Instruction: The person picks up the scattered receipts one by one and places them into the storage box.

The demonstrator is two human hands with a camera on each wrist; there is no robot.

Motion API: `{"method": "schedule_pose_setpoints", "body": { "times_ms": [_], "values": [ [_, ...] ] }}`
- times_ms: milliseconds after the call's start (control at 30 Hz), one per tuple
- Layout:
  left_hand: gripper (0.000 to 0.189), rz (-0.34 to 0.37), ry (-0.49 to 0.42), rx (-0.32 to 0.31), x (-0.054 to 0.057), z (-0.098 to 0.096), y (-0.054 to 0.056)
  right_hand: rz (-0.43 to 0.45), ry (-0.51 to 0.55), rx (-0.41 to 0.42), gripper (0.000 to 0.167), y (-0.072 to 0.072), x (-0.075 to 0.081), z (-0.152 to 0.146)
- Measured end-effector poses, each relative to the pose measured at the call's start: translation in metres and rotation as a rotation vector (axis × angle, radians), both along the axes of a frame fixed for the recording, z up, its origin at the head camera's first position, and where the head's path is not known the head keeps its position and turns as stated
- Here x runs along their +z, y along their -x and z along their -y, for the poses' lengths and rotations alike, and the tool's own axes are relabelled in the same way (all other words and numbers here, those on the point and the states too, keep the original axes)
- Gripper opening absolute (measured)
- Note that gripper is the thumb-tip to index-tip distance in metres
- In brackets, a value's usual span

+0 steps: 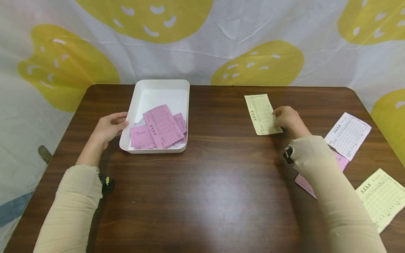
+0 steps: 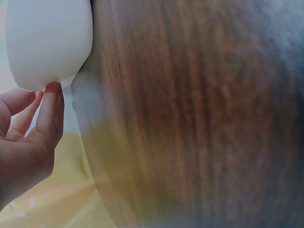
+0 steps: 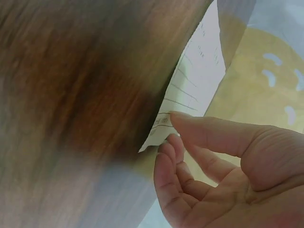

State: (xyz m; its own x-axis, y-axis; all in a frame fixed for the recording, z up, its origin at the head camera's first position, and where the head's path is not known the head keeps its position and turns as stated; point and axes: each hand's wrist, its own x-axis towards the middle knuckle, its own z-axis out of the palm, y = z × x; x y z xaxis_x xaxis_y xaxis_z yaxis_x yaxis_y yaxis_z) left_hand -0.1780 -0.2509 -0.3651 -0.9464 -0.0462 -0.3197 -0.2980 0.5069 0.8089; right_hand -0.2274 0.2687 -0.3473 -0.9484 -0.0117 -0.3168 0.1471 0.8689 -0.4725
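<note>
Sleeved right forearm [image 1: 338,193] slants inward, grip [image 1: 288,118] pinching yellow slip [image 1: 261,114].

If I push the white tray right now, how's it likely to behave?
The white tray looks like thin-walled plastic, so it's probably stiff and fairly light for its size. Being broad and low-walled, it seems unlikely to tip on the flat table. The pink slips lie loose inside, so they might shift with a sharp push.
</note>
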Motion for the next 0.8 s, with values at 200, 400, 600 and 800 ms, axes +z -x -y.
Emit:
{"method": "schedule_pose_setpoints", "body": {
  "times_ms": [200, 400, 600, 800],
  "values": [
    [0.050, -0.004, 0.002, 0.004, 0.000, 0.000, 0.001, 0.006, -0.054, -0.032, 0.053, -0.001, 0.004, 0.004],
    [0.050, -0.001, -0.005, 0.004, -0.001, -0.001, 0.003, -0.004, -0.126, -0.060, 0.042, -0.001, 0.006, 0.009],
    [0.051, 0.003, -0.012, 0.001, 0.000, -0.003, 0.004, 0.017, -0.155, -0.094, 0.035, -0.001, 0.005, 0.011],
    [0.051, -0.003, 0.000, 0.002, 0.000, -0.002, 0.003, 0.065, -0.168, -0.119, 0.038, 0.000, 0.003, 0.011]
  ]
}}
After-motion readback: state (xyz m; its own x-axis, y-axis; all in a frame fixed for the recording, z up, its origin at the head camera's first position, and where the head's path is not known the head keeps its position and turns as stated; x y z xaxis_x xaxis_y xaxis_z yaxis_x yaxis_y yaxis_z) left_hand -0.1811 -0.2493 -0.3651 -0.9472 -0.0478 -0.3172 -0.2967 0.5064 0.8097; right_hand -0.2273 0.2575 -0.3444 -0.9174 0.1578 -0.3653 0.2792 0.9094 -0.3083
